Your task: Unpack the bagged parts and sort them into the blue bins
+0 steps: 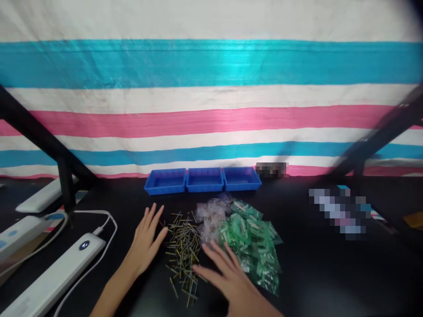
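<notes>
Left hand (pixel 145 242): grip wide, fingers spread, holding nothing; just beside the heap of thin metallic and yellow sticks (pixel 185 251) on the black desk (pixel 313 273); right hand (pixel 228 277): grip wide too, fingertips at the heap's right edge, near the clear packets (pixel 211 218) and green packets (pixel 253 242); beyond, three blue trays (pixel 205 180) in a row; far left, white power bank (pixel 56 277), cable (pixel 114 224) attached.

Three blue trays (pixel 204 180); two hands (pixel 144 248) (pixel 233 277); one rod pile (pixel 185 246); one green packet heap (pixel 254 246).
</notes>
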Demonstrator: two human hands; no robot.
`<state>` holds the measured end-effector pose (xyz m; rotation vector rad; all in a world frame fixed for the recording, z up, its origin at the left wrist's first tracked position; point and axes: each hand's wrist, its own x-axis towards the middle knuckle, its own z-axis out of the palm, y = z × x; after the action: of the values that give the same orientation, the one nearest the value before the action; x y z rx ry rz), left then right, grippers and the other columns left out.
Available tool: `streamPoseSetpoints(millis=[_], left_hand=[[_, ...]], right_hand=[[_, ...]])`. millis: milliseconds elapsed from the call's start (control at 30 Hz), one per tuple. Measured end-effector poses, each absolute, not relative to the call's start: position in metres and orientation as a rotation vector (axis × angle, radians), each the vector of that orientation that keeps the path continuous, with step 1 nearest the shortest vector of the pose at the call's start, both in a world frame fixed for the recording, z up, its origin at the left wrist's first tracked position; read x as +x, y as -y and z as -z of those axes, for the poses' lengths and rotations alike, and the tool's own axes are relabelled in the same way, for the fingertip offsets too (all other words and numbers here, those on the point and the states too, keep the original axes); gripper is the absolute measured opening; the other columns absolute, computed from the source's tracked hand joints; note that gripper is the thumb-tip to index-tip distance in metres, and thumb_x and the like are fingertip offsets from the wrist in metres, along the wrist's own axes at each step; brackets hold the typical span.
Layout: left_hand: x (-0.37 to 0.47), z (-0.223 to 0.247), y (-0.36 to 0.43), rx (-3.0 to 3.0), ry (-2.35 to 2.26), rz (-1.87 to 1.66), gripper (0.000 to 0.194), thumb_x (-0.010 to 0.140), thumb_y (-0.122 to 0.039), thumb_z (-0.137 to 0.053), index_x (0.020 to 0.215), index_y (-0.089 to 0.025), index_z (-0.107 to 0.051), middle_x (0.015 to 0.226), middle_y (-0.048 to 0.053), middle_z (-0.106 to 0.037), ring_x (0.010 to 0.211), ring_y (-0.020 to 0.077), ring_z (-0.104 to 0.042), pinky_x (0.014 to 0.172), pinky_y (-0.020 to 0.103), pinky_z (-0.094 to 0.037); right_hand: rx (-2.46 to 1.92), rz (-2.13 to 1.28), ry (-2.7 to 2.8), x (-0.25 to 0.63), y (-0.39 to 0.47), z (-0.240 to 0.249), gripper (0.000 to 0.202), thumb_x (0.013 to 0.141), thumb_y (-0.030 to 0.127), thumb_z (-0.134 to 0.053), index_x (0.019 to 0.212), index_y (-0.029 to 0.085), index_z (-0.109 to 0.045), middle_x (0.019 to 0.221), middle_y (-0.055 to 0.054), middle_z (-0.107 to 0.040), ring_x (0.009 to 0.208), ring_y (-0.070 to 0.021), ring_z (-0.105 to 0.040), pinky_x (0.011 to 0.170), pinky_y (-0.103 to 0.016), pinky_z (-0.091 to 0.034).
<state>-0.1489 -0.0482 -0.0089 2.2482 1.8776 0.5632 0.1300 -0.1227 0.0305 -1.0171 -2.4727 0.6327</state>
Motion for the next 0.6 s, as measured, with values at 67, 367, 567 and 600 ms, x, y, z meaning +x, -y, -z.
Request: streamPoseSetpoints(millis=[67, 367, 567, 600], left_hand=[[-0.156, 0.021, 0.033, 2.164, -1.998, -0.562, 0.053, 0.087, -0.042, -0.030, 0.136, -0.023, -0.023, 0.144, 0.008, -0.020, 0.132, 0.0279, -0.011, 0.100, 0.052, -0.025], [-0.146, 0.030, 0.011, 2.248, -1.732, -0.509, 0.048, 0.091, -0.036, -0.016, 0.135, -0.020, -0.026, 0.142, 0.006, -0.025, 0.132, 0.0183, -0.014, 0.105, 0.045, -0.020], [-0.145, 0.031, 0.003, 2.266, -1.542, -0.581, 0.047, 0.092, -0.033, -0.010, 0.137, -0.023, -0.019, 0.143, 0.003, -0.023, 0.132, 0.0148, -0.013, 0.106, 0.042, -0.019], [-0.145, 0.031, 0.003, 2.274, -1.526, -0.575, 0.047, 0.092, -0.033, -0.010, 0.137, -0.023, -0.019, 0.143, 0.002, -0.023, 0.132, 0.0145, -0.013, 0.107, 0.042, -0.018]], right_hand=[[-0.872, -0.645, 2.564, 0.105, 0.122, -0.024, 0.073, 0.072, 0.055, -0.054, 0.135, 0.029, -0.027, 0.143, -0.009, -0.019, 0.129, -0.0348, -0.018, 0.099, -0.061, -0.016], [-1.019, -0.354, 2.609, 0.050, 0.100, 0.001, 0.046, 0.088, 0.033, -0.040, 0.133, 0.025, -0.030, 0.144, -0.005, -0.020, 0.132, -0.0282, -0.009, 0.103, -0.054, -0.018], [-1.132, -0.203, 2.620, 0.022, 0.063, 0.006, 0.043, 0.091, 0.034, -0.032, 0.132, 0.022, -0.032, 0.144, -0.007, -0.017, 0.132, -0.0281, -0.007, 0.103, -0.054, -0.018], [-1.150, -0.195, 2.615, 0.019, 0.058, 0.006, 0.043, 0.091, 0.034, -0.031, 0.132, 0.020, -0.033, 0.144, -0.009, -0.017, 0.132, -0.0287, -0.006, 0.103, -0.054, -0.018]])
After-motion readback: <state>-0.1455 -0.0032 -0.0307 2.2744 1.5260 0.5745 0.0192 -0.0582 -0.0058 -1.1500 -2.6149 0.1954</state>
